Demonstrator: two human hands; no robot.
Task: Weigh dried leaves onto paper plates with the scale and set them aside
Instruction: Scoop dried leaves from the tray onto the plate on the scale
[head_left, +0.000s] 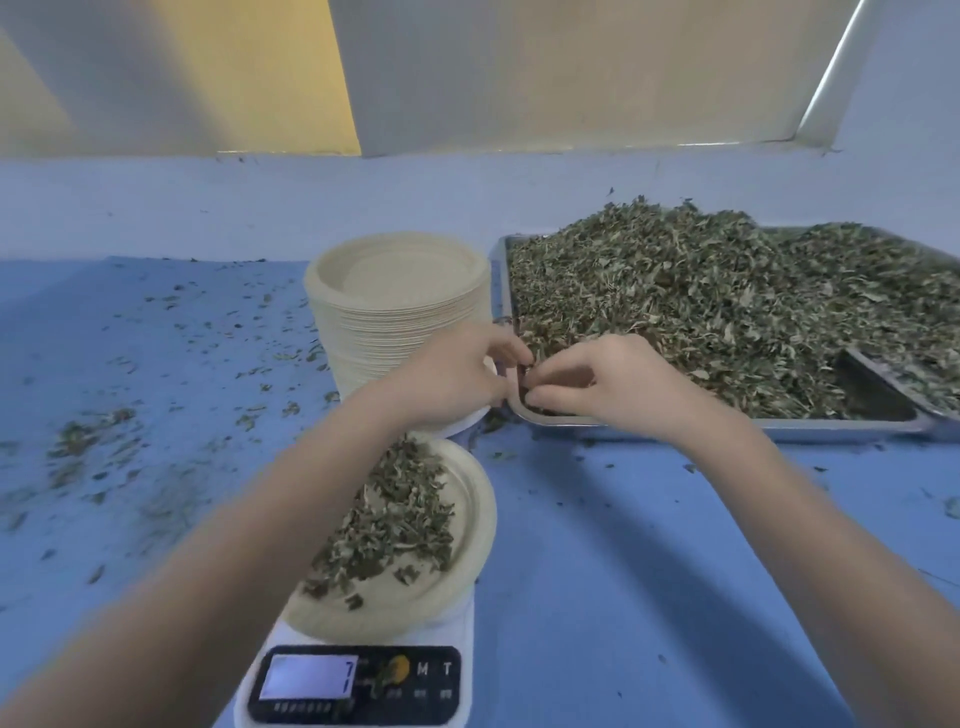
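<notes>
Here, leaves on the plate: a loose dark-green heap of dried leaves (387, 525) lies on a pale paper plate (467, 525), more toward its left and far side, with bare plate showing at the right and near rim.
Plate and scale: the plate sits on the white scale (358, 686) at the near edge of the bench (649, 571); the display shows one digit, apparently a 7, though the rest is too washed out to read.
Supply: a metal tray (779, 423) on the right holds a large mound of the same leaves (701, 301), curled, flaky and light-looking, with a dark scoop (872, 389) half buried at its near right.
Left grip: the left hand (457, 379) is at the tray's near-left corner, fingers curled; I cannot tell whether it pinches leaves or only steadies the rim.
Right grip: the right hand (597, 384) is curled over the same corner, fingertips pinching into the leaves there.
Spare plates: a tall stack of plates (400, 312) stands just left of the tray, behind the scale.
Risk, spillage: flakes this light could easily drop from a pinch on the way to the scale; scattered crumbs (93, 447) already litter the bench.
Risk, overshoot: too big a pinch could push the weight past target.
Risk, false reading: the left forearm passes above the plate, and brushing it would upset the reading.
</notes>
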